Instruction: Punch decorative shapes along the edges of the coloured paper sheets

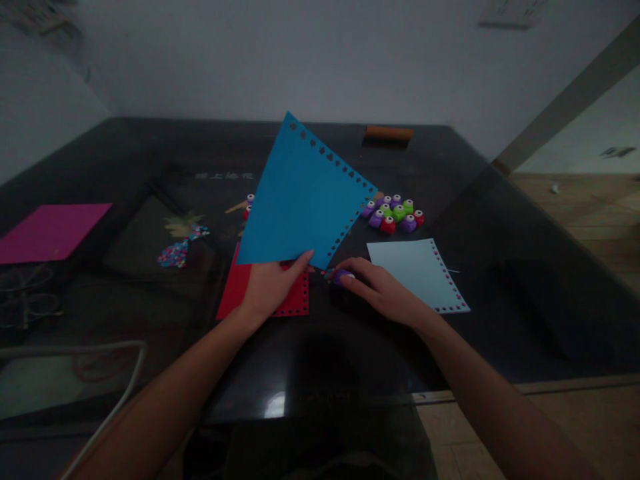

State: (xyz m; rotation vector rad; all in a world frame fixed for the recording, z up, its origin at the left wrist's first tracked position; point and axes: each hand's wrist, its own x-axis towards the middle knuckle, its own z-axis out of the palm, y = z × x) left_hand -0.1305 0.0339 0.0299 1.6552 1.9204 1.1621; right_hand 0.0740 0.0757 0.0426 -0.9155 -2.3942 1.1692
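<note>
Pale walls meet behind a glossy dark desk [320, 373], with a wall socket [510, 12] at the upper right and wood-toned flooring [565, 220] beyond the desk's right side. Near the back edge lies a brown cylinder [389, 133].

At the middle, the left hand [273, 283] has its grip closed on the lower edge of a blue sheet of paper [305, 193], thumb over the front. The sheet is raised and tilted, one corner pointing up, with rows of small shaped holes along its upper right and lower right edges. Below and partly behind it lies a red sheet [235, 293], also punched along its right and lower edges, partly covered by the left hand.

The right hand [370, 283] has its grip nearly closed around a purple craft punch [343, 277], held between thumb and fingers just beside the blue sheet's lowest corner. Small paper cutouts [327, 273] show by the punch.

To the right, a pale blue sheet [413, 273] with holes along its right and lower edges lies partly behind the right hand. Beyond it sits a cluster of purple, green and red punches [395, 213]. At the left are a heap of coloured cutouts [174, 255] and a magenta sheet [53, 233]; a white cable [135, 380] curves nearer the person.
</note>
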